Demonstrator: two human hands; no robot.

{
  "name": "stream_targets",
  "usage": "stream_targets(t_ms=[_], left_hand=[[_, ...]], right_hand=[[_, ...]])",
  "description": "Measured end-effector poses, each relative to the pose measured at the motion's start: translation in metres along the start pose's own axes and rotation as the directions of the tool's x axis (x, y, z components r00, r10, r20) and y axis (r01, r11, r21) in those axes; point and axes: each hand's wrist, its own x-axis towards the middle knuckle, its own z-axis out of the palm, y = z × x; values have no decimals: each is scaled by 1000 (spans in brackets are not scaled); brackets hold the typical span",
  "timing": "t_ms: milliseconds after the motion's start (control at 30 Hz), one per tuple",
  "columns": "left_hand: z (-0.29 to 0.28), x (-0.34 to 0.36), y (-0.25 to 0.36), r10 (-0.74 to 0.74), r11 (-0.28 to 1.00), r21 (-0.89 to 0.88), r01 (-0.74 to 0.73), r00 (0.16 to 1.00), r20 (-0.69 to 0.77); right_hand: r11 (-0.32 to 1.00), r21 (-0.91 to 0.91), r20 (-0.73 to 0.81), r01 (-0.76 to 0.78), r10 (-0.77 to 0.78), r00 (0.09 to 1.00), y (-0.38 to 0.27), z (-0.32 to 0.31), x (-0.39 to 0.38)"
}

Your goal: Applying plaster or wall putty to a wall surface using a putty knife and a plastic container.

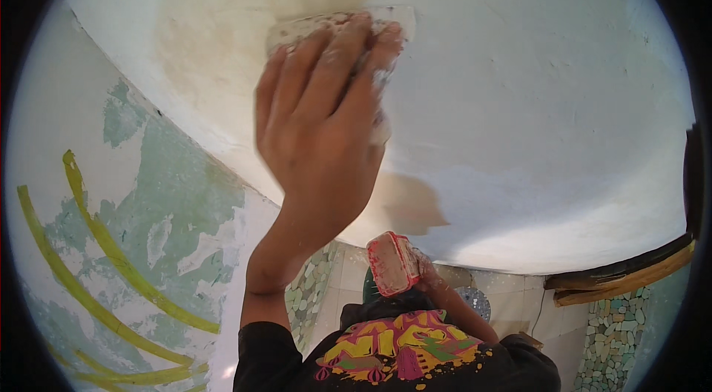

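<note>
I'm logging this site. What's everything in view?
Scraper: 1, cream, upper centre
Tray-like block: 1, red-edged, lower centre
Curved surface: 1, whitish, top
Patchy wall: 1, green, white, left
Stripes: several, yellowish, left
Wood pieces: at least 2, brown, right
Stone mosaics: 2, greenish, bottom
Tiles: several, beige, bottom
Disc: 1, grey, bottom
Cable: 1, dark, bottom
T-shirt: 1, black, bottom
Left hand: 1, smeared, on scraper
Right hand: 1, smeared, at block

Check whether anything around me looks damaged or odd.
Yes: the mint-green wall at left looks damaged or unfinished, with ragged pale patches breaking its colour. A beige, stain-like patch also stands out on the pale curved surface, beside the scraper in your left hand; I can't tell whether it's damp.
</note>
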Motion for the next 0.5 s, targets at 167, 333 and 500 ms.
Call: stream_targets(t_ms=[167, 333, 500], left_hand=[[7, -26, 40, 26, 1000, 0, -26, 983, 183], [-22, -2, 11, -34, 964, -263, 47, 998, 54], [-25, 27, 7, -188, 981, -22, 191, 977, 99]], right_hand=[[990, -126, 30, 69, -66, 997, 3, -6, 3], [997, -54, -66, 56, -60, 996, 9, -10, 11], [996, -80, -112, 46, -54, 992, 8, 8, 7]])
